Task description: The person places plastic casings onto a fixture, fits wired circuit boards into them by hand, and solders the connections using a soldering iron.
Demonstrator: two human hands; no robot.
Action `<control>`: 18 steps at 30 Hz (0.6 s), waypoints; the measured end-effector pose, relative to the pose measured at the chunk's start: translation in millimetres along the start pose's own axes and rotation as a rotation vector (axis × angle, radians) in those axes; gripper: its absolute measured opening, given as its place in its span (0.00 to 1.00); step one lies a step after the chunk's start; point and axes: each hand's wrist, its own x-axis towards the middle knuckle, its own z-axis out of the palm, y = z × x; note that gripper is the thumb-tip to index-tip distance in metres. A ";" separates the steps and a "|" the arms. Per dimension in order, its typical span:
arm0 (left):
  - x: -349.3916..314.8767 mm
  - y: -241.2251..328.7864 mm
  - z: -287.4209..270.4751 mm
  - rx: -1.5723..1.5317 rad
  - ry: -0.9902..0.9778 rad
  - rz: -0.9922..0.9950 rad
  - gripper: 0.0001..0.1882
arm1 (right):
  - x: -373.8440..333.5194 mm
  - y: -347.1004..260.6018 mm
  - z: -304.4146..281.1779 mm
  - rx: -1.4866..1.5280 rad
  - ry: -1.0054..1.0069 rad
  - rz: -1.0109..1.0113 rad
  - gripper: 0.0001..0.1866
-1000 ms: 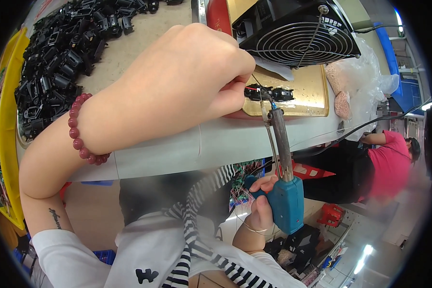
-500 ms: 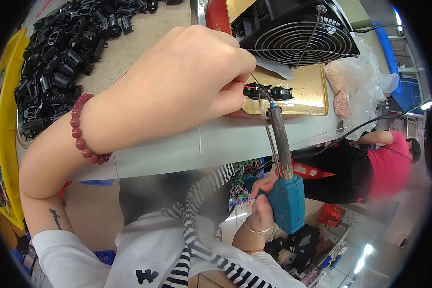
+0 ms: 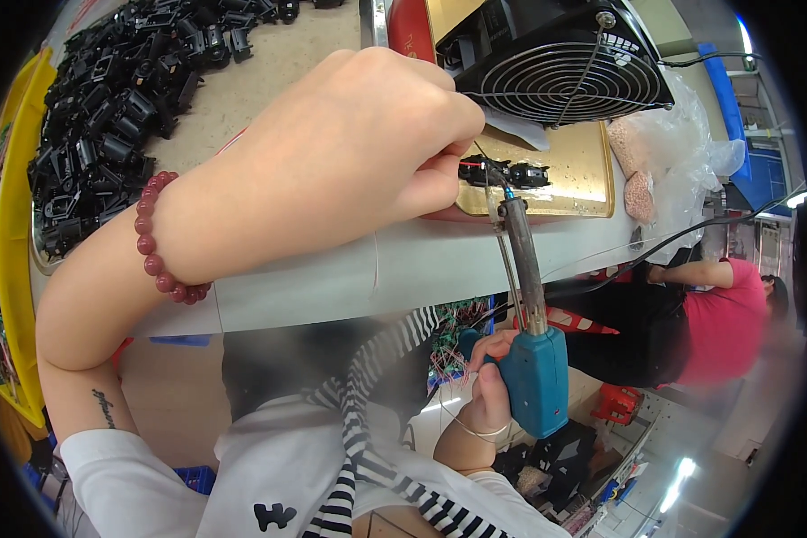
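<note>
My left hand (image 3: pixel 359 134) is closed in a pinch above the gold-coloured plate (image 3: pixel 587 170). Thin wires, one red and one dark, show between its fingertips and a small black plastic part (image 3: pixel 529 174) on the plate; the fingers hide part of them. In my right hand (image 3: pixel 489 394) is a teal soldering gun (image 3: pixel 538 381), gripped by its handle with the barrel pointing up. Its tip, with a thin feed tube alongside, reaches the left end of the black part, where the wires come in. A second black part seems to adjoin the first.
A black fan with a wire guard (image 3: pixel 560 85) stands behind the plate. Many black plastic housings (image 3: pixel 108 125) lie heaped on the left in a tray, beside a yellow bin (image 3: pixel 18 242). Bags of pinkish pellets (image 3: pixel 638 193) sit at right. A person in a pink top (image 3: pixel 722 314) is beyond.
My left hand and the black part have shifted very slightly to the right. The soldering gun stays nearly still. The person in pink has moved a little.
</note>
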 end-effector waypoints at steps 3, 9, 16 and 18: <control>0.1 -0.3 1.0 -0.007 -0.001 0.004 0.04 | -0.5 0.2 0.7 0.114 0.022 -0.004 0.17; 0.7 -0.1 0.4 0.000 0.005 0.012 0.04 | -6.8 7.3 -11.6 -0.232 0.036 0.028 0.18; 0.1 -0.1 1.6 0.014 0.004 0.017 0.04 | 9.8 -19.1 27.0 -0.379 0.264 0.092 0.05; 0.0 -0.4 1.3 0.012 0.005 0.019 0.04 | 11.9 -23.3 24.5 -0.326 0.189 0.016 0.04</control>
